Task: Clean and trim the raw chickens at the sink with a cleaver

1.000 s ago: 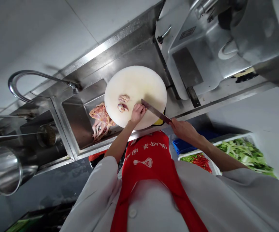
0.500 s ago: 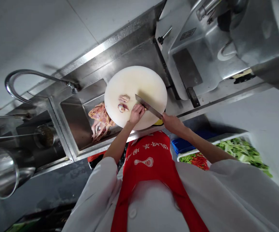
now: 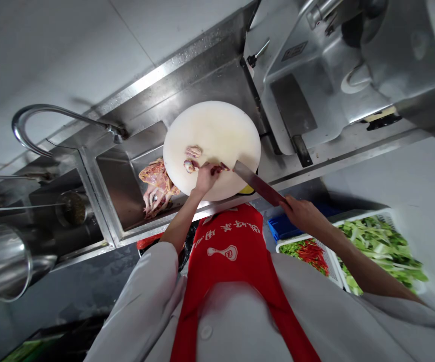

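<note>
My right hand (image 3: 299, 212) is closed round the handle of a cleaver (image 3: 257, 181), whose blade tip reaches over the right part of a round white cutting board (image 3: 217, 125). On the board, my left hand (image 3: 207, 177) has its fingers curled on a small dark-red piece of meat (image 3: 223, 166). Left of those fingers lie two pale pieces of raw poultry (image 3: 194, 152), one above the other. Beyond the board's left edge, a raw plucked bird (image 3: 156, 181) rests in the sink.
A curved faucet (image 3: 47, 111) arches over the steel sink (image 3: 117, 176). A second cleaver (image 3: 293, 103) lies on the steel surface at the right, beside a large metal machine (image 3: 330, 75). Below are baskets of red chillies (image 3: 313, 255) and chopped greens (image 3: 387, 246). A metal pot (image 3: 4, 264) stands far left.
My right hand has drawn the cleaver back, down and to the right, away from my left fingers. My left hand has shifted slightly left, and the dark-red meat now shows.
</note>
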### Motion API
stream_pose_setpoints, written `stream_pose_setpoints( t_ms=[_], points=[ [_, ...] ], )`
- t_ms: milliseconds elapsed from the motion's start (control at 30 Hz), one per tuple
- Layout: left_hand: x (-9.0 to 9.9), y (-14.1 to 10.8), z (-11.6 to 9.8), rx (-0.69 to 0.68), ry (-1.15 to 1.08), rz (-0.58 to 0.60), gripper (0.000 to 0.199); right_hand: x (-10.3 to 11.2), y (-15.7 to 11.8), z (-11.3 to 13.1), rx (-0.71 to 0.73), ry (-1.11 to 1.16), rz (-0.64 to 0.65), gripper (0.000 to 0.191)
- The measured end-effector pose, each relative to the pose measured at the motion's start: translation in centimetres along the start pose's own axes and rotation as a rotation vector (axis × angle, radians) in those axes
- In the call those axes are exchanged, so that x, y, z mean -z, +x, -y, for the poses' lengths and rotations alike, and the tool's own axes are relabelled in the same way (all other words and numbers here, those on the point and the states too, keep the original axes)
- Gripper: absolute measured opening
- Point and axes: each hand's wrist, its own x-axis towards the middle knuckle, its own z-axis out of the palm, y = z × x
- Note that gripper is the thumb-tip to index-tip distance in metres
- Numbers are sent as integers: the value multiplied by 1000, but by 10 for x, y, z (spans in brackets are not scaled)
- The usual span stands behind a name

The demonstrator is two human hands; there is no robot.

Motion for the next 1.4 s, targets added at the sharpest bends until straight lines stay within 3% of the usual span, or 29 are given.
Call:
stream_pose_setpoints(
  t_ms=[100,167,300,400,500,600,733,833,900,1000,1100,1167,1233,1300,1400],
  points=[
    [-4,7,-6,84,47,-124,17,5,11,-5,-27,85,-132,33],
    [-14,8,-17,68,61,-175,14,10,17,-9,-77,105,-215,33],
    [-41,8,-44,10,-5,-131,9,17,27,-16,-158,142,-288,31],
    [-49,9,-53,55,-166,-100,15,16,29,-20,-177,170,-296,29],
    [-41,11,-50,248,-437,-81,12,8,29,-23,-162,209,-306,28],
    [-24,14,-42,503,-788,-21,24,-3,30,-25,-151,272,-325,28],
    [-5,16,-41,649,-1015,-13,34,-14,29,-29,-156,389,-360,26],
    [-8,14,-49,647,-886,-52,21,-19,27,-33,-160,491,-379,28],
    [-20,10,-60,498,-650,-46,19,-21,25,-37,-166,550,-382,30],
    [-45,2,-81,272,-153,87,17,-22,23,-40,-191,593,-386,32],
    [-66,-1,-98,255,262,236,25,-21,24,-41,-230,598,-365,33],
    [-72,-1,-102,262,319,278,32,-19,27,-39,-243,571,-351,32],
    [-69,0,-100,259,175,236,22,-18,32,-36,-225,513,-356,29],
    [-54,-1,-93,317,-146,117,6,-15,38,-30,-192,427,-370,27],
    [-10,-7,-76,577,-767,-63,7,-8,47,-12,-164,245,-387,28]
  ],
)
